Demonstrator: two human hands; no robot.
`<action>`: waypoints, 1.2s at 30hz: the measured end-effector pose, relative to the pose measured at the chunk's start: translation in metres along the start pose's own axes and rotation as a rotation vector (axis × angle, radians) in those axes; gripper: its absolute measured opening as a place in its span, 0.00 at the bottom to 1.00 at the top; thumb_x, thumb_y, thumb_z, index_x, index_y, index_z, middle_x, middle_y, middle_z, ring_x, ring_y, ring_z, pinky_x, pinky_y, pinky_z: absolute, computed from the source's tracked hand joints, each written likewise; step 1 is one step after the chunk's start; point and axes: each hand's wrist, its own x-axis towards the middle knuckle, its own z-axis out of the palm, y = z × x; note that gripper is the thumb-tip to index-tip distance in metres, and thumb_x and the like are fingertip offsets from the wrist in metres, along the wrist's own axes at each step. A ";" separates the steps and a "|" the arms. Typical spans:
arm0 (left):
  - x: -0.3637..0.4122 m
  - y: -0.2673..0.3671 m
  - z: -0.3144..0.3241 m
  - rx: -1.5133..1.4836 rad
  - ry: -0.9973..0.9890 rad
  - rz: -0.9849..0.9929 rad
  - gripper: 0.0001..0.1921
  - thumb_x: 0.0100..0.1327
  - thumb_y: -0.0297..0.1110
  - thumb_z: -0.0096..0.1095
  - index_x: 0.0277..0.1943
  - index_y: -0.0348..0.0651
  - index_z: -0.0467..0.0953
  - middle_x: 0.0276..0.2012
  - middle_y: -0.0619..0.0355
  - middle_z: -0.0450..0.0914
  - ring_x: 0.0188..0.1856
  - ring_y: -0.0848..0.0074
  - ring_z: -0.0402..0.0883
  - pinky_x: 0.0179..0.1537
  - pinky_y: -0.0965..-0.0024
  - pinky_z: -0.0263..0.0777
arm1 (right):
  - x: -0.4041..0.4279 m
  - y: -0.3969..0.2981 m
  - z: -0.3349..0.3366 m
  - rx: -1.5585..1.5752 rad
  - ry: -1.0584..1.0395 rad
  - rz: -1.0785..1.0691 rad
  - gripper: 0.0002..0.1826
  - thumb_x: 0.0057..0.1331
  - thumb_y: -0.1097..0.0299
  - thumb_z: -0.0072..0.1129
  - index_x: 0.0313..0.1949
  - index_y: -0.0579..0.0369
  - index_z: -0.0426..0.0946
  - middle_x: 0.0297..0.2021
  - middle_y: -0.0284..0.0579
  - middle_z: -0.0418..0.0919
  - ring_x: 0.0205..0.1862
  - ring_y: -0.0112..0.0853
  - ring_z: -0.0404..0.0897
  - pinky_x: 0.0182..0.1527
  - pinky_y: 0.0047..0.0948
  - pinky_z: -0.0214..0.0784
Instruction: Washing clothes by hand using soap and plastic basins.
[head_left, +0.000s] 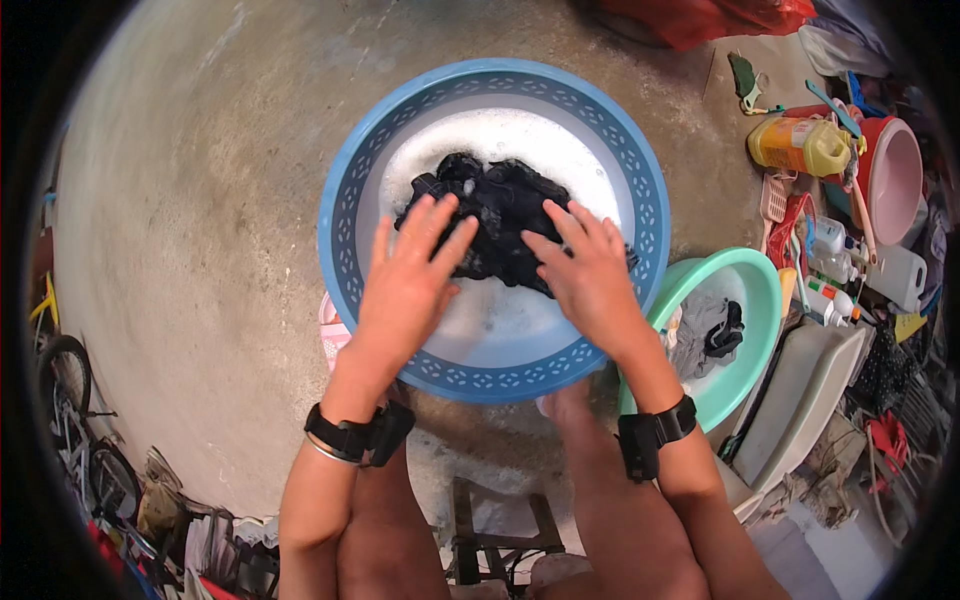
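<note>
A blue plastic basin (493, 381) with a patterned inner rim holds sudsy water. Dark wet cloth (502, 217) lies bunched in the foam at its middle. My left hand (412, 274), fingers spread, is over the left part of the cloth. Above the cloth's right edge is my right hand (589, 274), also with its fingers apart. Neither hand grips the cloth; whether the fingertips touch it, I cannot tell. Both wrists wear black straps with small black devices.
Right of the blue basin stands a green basin (765, 300) with grey and black cloth (724, 330). Farther right are a yellow jug (799, 146), a pink basin (896, 182) and several bottles. A wooden stool (506, 536) is between my legs; a bicycle (71, 405) stands lower left.
</note>
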 end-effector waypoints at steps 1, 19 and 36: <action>-0.003 0.003 0.010 -0.049 -0.038 0.002 0.38 0.48 0.26 0.69 0.64 0.51 0.63 0.67 0.56 0.57 0.69 0.60 0.55 0.65 0.47 0.48 | -0.002 -0.006 0.007 0.001 0.000 0.000 0.20 0.58 0.74 0.57 0.52 0.50 0.74 0.63 0.51 0.60 0.64 0.50 0.58 0.59 0.59 0.50; -0.013 0.010 0.049 0.104 -0.179 -0.052 0.20 0.56 0.41 0.62 0.52 0.47 0.75 0.60 0.53 0.65 0.63 0.57 0.60 0.63 0.43 0.51 | 0.032 -0.019 0.022 0.025 -0.435 0.226 0.17 0.61 0.61 0.54 0.46 0.57 0.75 0.53 0.58 0.66 0.50 0.52 0.71 0.49 0.50 0.66; 0.015 -0.025 0.027 -0.446 -0.271 -0.597 0.23 0.63 0.44 0.55 0.55 0.37 0.69 0.50 0.46 0.75 0.48 0.55 0.76 0.48 0.64 0.69 | 0.111 0.013 0.074 0.304 -0.125 0.647 0.23 0.57 0.58 0.62 0.47 0.59 0.72 0.43 0.56 0.78 0.48 0.50 0.75 0.48 0.42 0.68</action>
